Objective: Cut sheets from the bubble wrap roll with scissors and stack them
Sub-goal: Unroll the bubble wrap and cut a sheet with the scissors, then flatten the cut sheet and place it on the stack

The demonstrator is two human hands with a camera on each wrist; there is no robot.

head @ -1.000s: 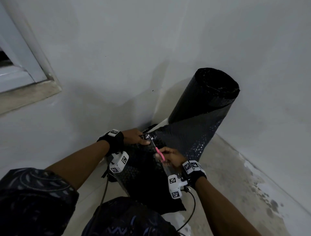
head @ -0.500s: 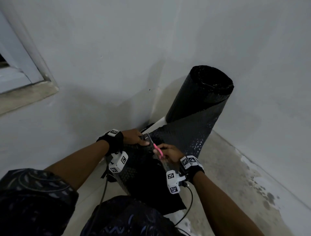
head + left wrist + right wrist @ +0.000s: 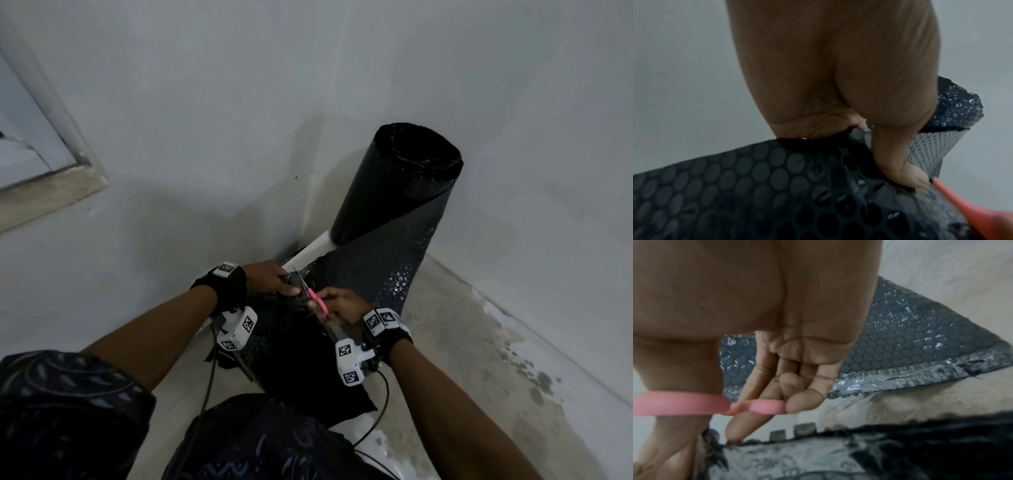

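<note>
A black bubble wrap roll [image 3: 407, 185] stands upright in the room's corner, its loose end running down toward me. My left hand [image 3: 274, 279] pinches the edge of the unrolled sheet [image 3: 756, 186], thumb on top. My right hand [image 3: 339, 303] grips pink-handled scissors [image 3: 315, 301], thumb and fingers through the loops [image 3: 760, 407]. The blades [image 3: 300, 279] point away from me, into the sheet just beside my left thumb. A cut edge of the wrap [image 3: 900, 382] shows in the right wrist view.
White walls [image 3: 205, 120] close in on the left and behind the roll. A door frame [image 3: 51, 144] is at the far left. The concrete floor [image 3: 479, 342] on the right is stained. Sensor cables [image 3: 380, 411] hang from both wrists over my patterned dark clothing [image 3: 257, 442].
The scissors and my right hand have moved forward along the sheet toward the far edge, closer to my left thumb. My left hand keeps its hold.
</note>
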